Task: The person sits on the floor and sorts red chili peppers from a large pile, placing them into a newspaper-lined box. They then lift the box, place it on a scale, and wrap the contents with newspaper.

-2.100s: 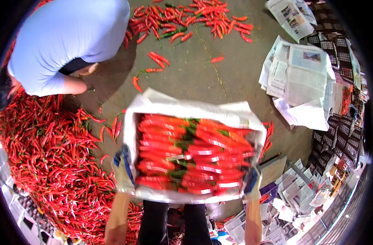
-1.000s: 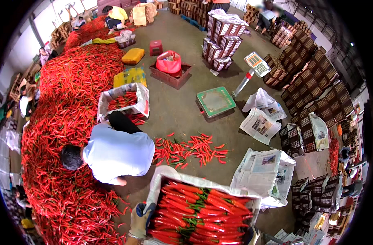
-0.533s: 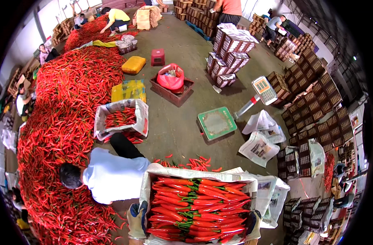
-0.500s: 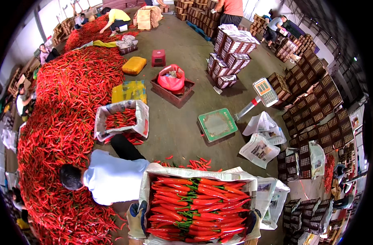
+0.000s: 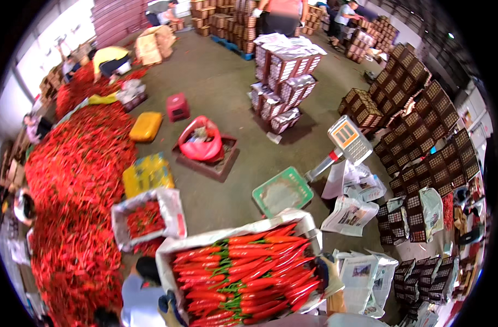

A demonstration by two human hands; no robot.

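My left hand [image 5: 170,309], in a glove with dark blue on it, grips the lower left of a paper-lined crate [image 5: 166,255] full of red chilies [image 5: 243,270] laid in rows, green stems toward the middle. My right hand [image 5: 328,272], gloved too, holds the crate's right end. The crate is held tilted across the lower middle of the view, just short of a green scale platform [image 5: 283,193] with a display [image 5: 344,136] on a post. A co-worker in light blue [image 5: 137,305] crouches left of the crate, partly hidden by it.
A chili heap [image 5: 74,218] fills the left, beside another lined crate [image 5: 180,218] and a yellow pad [image 5: 145,175]. A red bin [image 5: 221,171], stool [image 5: 177,106], stacked crates [image 5: 284,76], crate wall [image 5: 412,158] and loose newspapers [image 5: 349,215] stand or lie around. Several other workers are farther back.
My view has swung, bringing more of the back in. The held crate has turned, its right end higher, and shifted left toward the scale. The co-worker in blue sits lower in view.
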